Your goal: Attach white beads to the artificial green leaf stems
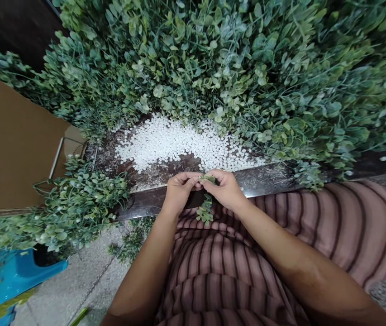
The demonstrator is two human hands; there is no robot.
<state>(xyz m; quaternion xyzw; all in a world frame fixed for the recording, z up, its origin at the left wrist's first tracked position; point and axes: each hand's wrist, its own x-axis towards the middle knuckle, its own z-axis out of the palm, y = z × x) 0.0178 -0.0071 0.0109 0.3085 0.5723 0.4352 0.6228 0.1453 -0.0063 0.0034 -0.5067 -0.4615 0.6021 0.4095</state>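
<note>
The clothing (220,267) worn is dusty pink, dark-striped.

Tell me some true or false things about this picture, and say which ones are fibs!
1. The left hand and right hand meet at a leafy sprig. True.
2. The little pieces spread in front of the hands are red. False: the little pieces are white.
3. A blue plastic thing is at the lower left. True.
4. The cloth over the person's lap is plain. False: the cloth has dark stripes.
5. The big pile of greenery lies beyond the white pieces. True.
</note>
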